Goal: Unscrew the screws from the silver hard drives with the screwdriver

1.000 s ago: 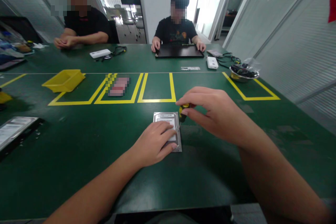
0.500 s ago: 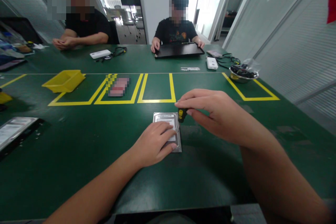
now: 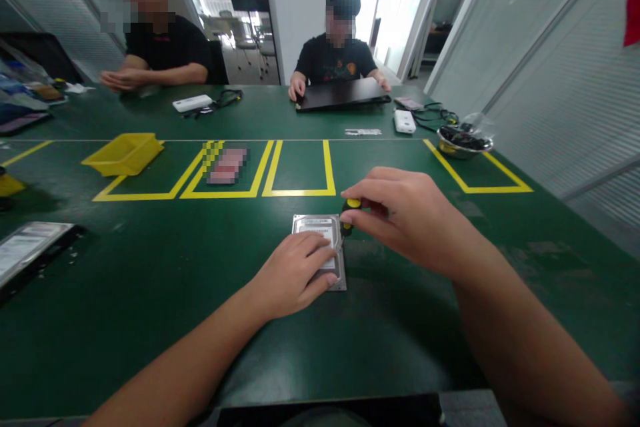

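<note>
Two bare hands work at the near middle of the green table (image 3: 150, 293). The left hand (image 3: 295, 273) lies flat, fingers spread lightly, pressing down on a silver hard drive (image 3: 320, 230) that rests label-up on the table just short of the yellow tape boxes (image 3: 300, 177). The right hand (image 3: 405, 217) is curled, its thumb and fingertips pinched around the black-and-yellow handle of a small screwdriver (image 3: 349, 213), which stands nearly upright at the drive's far right corner; whether the tip touches the drive cannot be told.

At the left edge lies another flat drive-like unit (image 3: 25, 253). Beyond, a yellow bin (image 3: 123, 153) sits by the leftmost taped box, and a metal bowl (image 3: 463, 140) of dark parts stands far right. Farther still are a white device (image 3: 404, 120) with cables, a second white device (image 3: 191, 103) and a closed black laptop (image 3: 343, 95), on which a seated person (image 3: 335, 53) rests both hands. Another person (image 3: 160, 47) sits at the far left, hands clasped.
</note>
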Demonstrator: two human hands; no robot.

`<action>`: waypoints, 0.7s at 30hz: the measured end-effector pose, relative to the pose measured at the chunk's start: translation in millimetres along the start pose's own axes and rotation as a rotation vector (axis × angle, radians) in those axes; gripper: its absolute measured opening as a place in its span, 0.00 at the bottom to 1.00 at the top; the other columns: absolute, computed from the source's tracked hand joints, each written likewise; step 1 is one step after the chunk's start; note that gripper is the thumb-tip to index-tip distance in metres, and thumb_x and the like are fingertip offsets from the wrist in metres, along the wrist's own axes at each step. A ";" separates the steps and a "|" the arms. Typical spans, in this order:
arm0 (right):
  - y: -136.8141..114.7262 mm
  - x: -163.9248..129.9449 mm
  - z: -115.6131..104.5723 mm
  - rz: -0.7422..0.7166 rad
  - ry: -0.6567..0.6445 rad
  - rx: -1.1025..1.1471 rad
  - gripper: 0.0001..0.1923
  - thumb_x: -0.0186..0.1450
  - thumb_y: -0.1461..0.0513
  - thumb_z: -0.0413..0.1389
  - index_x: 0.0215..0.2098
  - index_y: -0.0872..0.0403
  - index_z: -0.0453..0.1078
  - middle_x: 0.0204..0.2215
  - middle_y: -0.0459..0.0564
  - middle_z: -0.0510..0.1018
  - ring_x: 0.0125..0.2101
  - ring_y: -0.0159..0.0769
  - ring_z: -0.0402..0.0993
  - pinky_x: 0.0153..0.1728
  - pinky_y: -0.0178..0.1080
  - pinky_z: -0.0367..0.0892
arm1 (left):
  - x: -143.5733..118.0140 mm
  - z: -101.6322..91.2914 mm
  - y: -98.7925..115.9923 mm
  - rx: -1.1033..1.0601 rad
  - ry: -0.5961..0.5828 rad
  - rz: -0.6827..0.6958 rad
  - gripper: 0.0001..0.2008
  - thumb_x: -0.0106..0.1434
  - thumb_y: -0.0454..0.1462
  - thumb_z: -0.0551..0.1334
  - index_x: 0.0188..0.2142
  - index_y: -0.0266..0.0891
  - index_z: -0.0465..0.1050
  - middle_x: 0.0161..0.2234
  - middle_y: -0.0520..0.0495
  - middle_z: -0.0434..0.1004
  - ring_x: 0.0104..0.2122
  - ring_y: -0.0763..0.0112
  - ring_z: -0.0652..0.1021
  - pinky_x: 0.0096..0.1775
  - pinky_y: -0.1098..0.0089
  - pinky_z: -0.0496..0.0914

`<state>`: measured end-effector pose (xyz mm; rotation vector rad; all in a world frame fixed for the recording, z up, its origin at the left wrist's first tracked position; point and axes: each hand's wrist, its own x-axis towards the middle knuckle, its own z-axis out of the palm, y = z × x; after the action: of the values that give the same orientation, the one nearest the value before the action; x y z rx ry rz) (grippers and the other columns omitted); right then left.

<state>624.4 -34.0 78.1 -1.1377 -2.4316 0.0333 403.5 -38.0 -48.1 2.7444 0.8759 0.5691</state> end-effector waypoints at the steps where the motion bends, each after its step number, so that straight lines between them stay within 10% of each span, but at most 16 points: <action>1: -0.5 0.4 1.6 0.009 0.007 -0.020 0.09 0.67 0.59 0.59 0.36 0.57 0.74 0.29 0.47 0.73 0.30 0.32 0.66 0.31 0.34 0.57 | 0.0 0.0 0.0 0.001 -0.003 -0.001 0.18 0.69 0.43 0.57 0.54 0.38 0.70 0.53 0.40 0.72 0.55 0.53 0.71 0.56 0.50 0.66; 9: -4.6 3.9 20.7 0.118 0.105 -0.162 0.21 0.66 0.46 0.56 0.28 0.55 0.65 0.24 0.44 0.67 0.23 0.29 0.55 0.26 0.35 0.45 | 0.4 -1.1 0.4 -0.012 -0.004 -0.002 0.17 0.69 0.43 0.57 0.53 0.38 0.70 0.53 0.40 0.72 0.54 0.52 0.70 0.55 0.50 0.66; 21: -15.2 3.9 32.2 0.203 0.236 -0.474 0.23 0.70 0.50 0.47 0.24 0.55 0.68 0.19 0.49 0.71 0.21 0.33 0.64 0.24 0.38 0.43 | -0.2 -0.1 0.5 -0.008 -0.002 -0.003 0.17 0.69 0.43 0.57 0.53 0.38 0.70 0.52 0.40 0.72 0.54 0.52 0.71 0.55 0.51 0.66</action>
<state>598.1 -35.8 53.9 -1.4893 -2.1601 -0.6078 403.5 -38.5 -48.0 2.7356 0.8747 0.5677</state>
